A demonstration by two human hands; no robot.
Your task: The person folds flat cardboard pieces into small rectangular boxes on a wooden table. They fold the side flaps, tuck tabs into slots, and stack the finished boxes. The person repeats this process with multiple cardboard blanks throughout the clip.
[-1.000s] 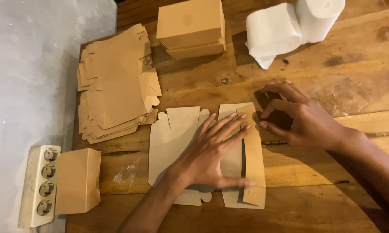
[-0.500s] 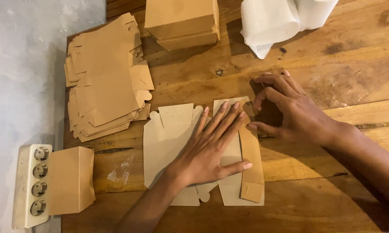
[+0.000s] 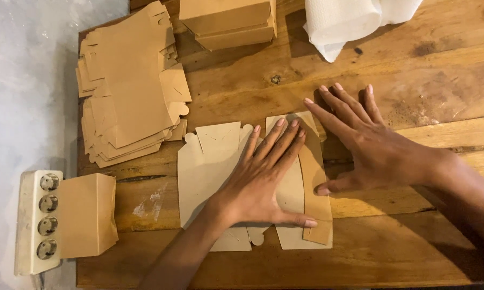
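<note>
A: What is the left hand (image 3: 263, 180) doing?

B: It lies flat, fingers spread, on an unfolded brown cardboard box blank (image 3: 212, 172) near the front of the wooden desk (image 3: 360, 247). Its grip is released; the palm presses down, probably to keep the sheet from sliding.

A: And the right hand (image 3: 368, 147)?

B: Also flat and released, grasping nothing. It rests partly on the bare desk, with its thumb on the folded side panel (image 3: 314, 182) at the blank's right edge, as if holding that crease down.

A: What lies around them?

B: A fanned stack of flat blanks (image 3: 129, 86) sits to the far left, within reach. Behind it are assembled brown boxes (image 3: 228, 21), and a white paper roll (image 3: 349, 19) lies at the far edge. At the near left, one folded box (image 3: 86, 215) lies against a white power strip (image 3: 38, 220) hanging over the desk's edge.
</note>
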